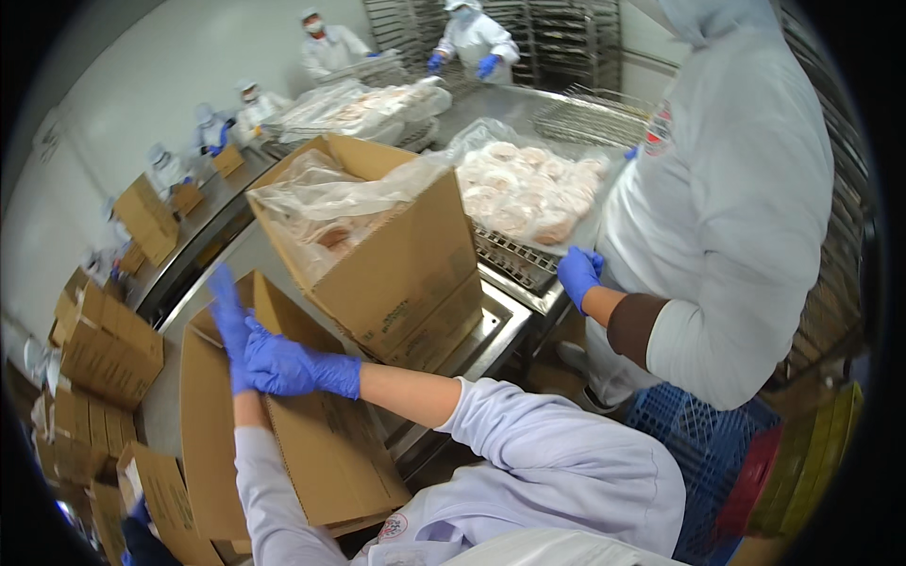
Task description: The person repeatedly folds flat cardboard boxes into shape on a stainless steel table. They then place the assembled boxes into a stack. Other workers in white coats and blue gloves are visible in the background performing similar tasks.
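Clasping L hand (228,316) (blurry, fingers extended), R hand (291,364) hovers over open box (330,453), nr bag-lined box (406,278).

Food-packing plant: white-suited workers (478,42), tray racks (552,47), cardboard cartons (330,453), steel table (495,102).

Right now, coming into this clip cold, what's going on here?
A person's blue-gloved left hand, blurred, is raised over an open cardboard box, and their right hand is against it near the wrist; how firmly it grips is hard to tell. Just beyond stands a second open box, lined with clear plastic and holding pale pieces. At right, a co-worker stands by more pale, roundish pieces on plastic. Other people are visible in the background.
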Motion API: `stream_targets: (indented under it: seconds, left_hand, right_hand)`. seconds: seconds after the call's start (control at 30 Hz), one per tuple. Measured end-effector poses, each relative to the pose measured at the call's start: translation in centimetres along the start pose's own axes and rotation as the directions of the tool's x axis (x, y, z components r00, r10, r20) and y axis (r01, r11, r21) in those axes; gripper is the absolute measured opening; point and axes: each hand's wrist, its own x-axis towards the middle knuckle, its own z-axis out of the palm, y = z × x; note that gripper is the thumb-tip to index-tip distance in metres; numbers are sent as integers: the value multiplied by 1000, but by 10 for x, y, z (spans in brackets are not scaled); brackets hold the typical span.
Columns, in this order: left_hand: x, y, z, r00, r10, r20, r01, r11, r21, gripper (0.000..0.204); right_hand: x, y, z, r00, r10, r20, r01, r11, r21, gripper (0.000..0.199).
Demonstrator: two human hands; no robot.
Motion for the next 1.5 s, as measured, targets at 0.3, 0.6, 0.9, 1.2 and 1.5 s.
stream_targets:
  seconds: [0.3,0.6,0.9,1.2,1.5]
  left_hand:
    - [-74,-58,-29,693,558,457,-18,647,-762,53]
    - [-128,-188,-165,446,71,892,641,671,-374,67]
    - [-185,-37,-211,620,-123,775,593,720,-361,101]
    - [-246,-116,-211,809,-519,275,328,11,-945,74]
    - [-73,-66,-248,917,-369,149,-338,-920,-201,67]
  right_hand:
    - [-3,-6,-11,992,124,-10,-125,986,-108,28]
    - [4,24,74,834,454,313,-303,851,-429,17]
    - [-108,1,11,679,558,-476,-657,752,-54,45]
    - [-30,-127,-1,798,545,257,-600,677,426,79]
    - [200,-306,-138,932,315,177,-308,949,-68,56]
